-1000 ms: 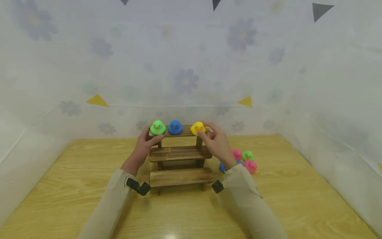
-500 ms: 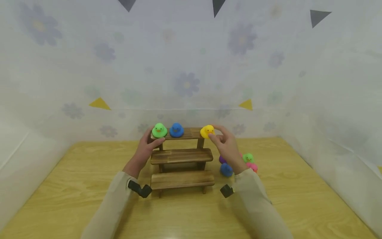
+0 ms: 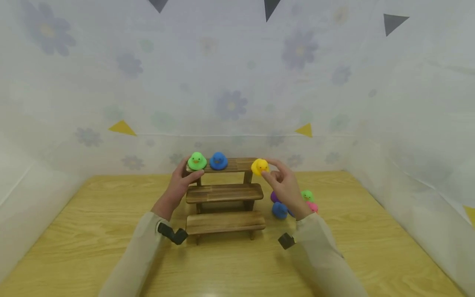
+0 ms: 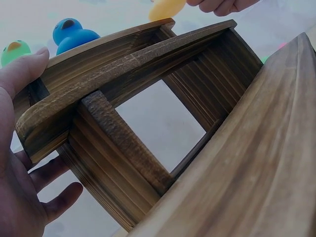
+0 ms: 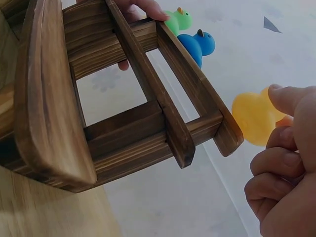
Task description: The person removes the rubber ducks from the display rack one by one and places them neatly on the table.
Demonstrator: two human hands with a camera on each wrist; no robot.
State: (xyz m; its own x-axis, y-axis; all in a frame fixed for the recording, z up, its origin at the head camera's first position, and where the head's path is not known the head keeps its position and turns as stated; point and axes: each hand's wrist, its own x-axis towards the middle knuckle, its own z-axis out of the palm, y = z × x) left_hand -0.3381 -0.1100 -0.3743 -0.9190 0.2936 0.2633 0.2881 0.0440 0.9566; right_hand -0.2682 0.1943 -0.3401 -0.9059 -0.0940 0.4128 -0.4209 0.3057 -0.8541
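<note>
A three-tier wooden display stand stands on the table. On its top tier, a green rubber duck sits at the left end, with a blue rubber duck beside it. My left hand grips the stand's left end by the green duck, thumb in front and fingers behind and below in the left wrist view. Between thumb and fingers, my right hand pinches a yellow rubber duck at the top tier's right end. In the right wrist view this yellow duck appears just off that end.
Right of the stand, several more ducks lie on the wood-grain table, including a blue duck, a green duck and a pink duck. My right forearm partly hides them. A white flowered cloth encloses the back and sides.
The yellow duck, pinched in my right hand, has moved right along the top tier to its right end and slightly lower. My left hand keeps its place on the stand.
</note>
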